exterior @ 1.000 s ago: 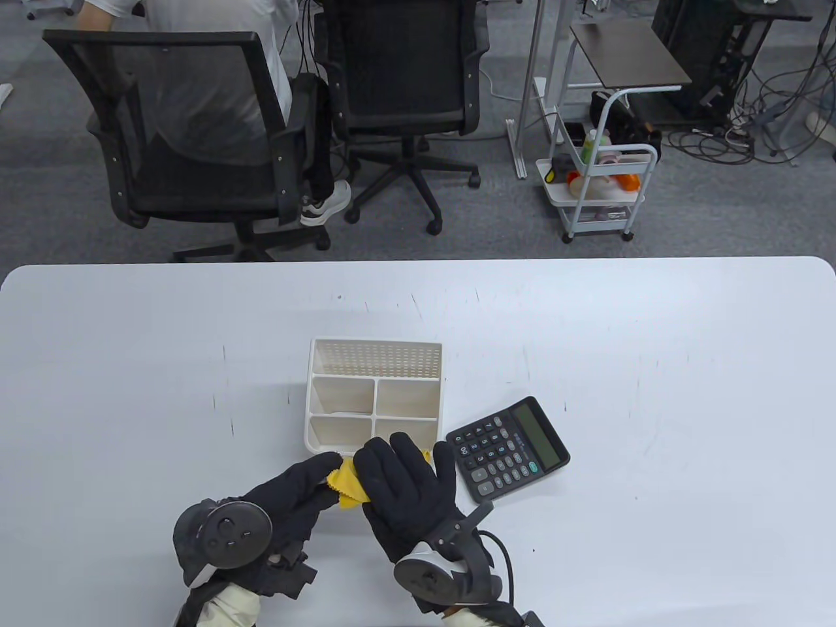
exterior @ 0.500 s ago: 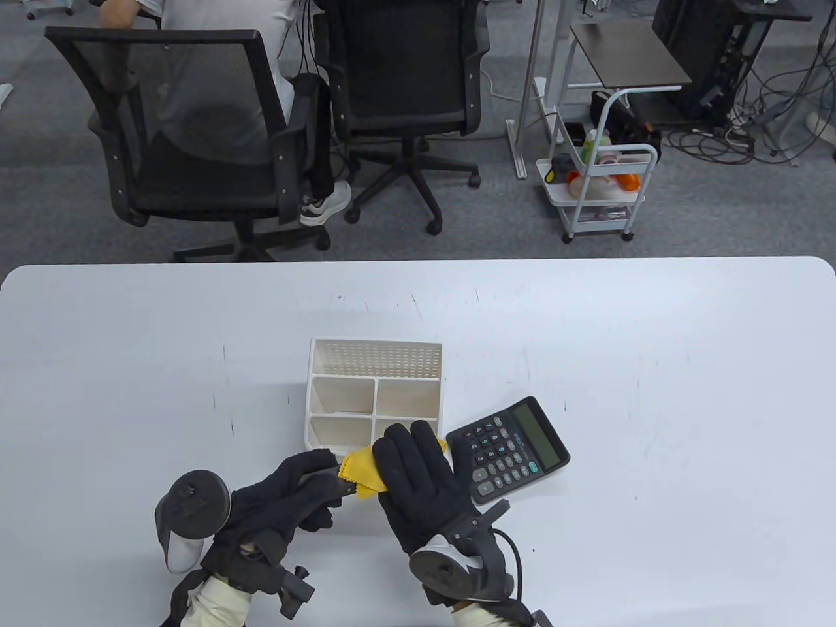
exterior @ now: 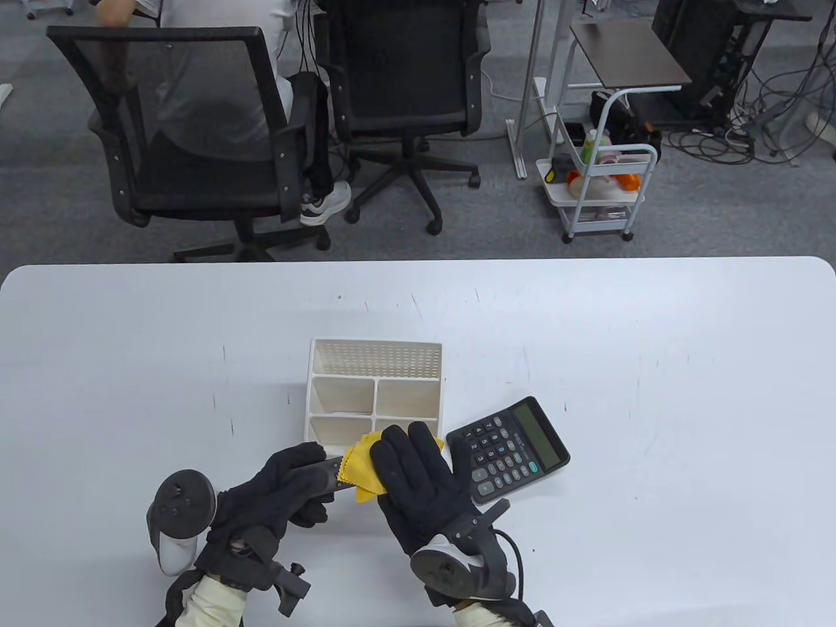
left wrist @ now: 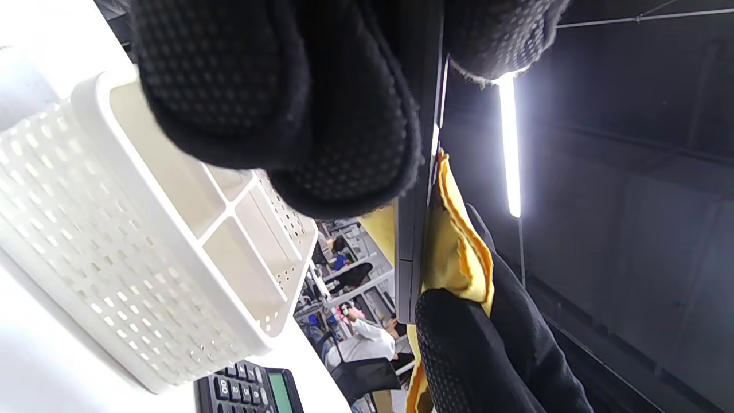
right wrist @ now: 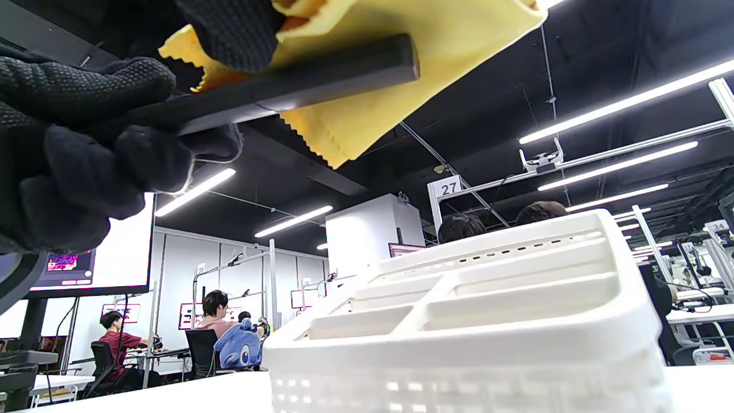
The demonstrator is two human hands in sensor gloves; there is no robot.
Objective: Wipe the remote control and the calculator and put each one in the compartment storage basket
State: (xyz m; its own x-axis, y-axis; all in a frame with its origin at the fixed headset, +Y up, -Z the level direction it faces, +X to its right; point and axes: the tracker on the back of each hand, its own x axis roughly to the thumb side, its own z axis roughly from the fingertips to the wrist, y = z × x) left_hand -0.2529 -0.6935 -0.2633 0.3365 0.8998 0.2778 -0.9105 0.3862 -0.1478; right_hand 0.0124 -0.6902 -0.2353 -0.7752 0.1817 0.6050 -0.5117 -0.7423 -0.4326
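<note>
We note the left hand [exterior: 277, 486] gripping the remote control [exterior: 326, 471] w/ fingers curled round its near end; the remote is a dark flat bar held off the table [exterior: 653, 392], just in front of the basket's near wall. In the right wrist view the same bar [right wrist: 298, 86] is seen from below, clamped in the left-hand fingers [right wrist: 86, 149] at its left end.

Right hand [exterior: 418, 483] lies over the far end of the remote w/ the yellow cloth [exterior: 362, 467] under the palm and fingers. In the left wrist view the cloth [left wrist: 456, 252] wraps the remote's edge [left wrist: 410, 246], and a right-hand fingertip [left wrist: 459, 350] presses it on. We judge the right hand closed on the cloth against the remote.

Compartment storage basket [exterior: 375, 356]: white, perforated walls, upright at table centre. One long rear section and four smaller sections in front. We see nothing in the sections visible; the near ones are partly covered by cloth and hand.

Calculator [exterior: 509, 447]: black, face up, lying flat on the table just right of the basket, angled, display end farther from us. Apart from both hands; the right thumb is close to its near-left corner.
</note>
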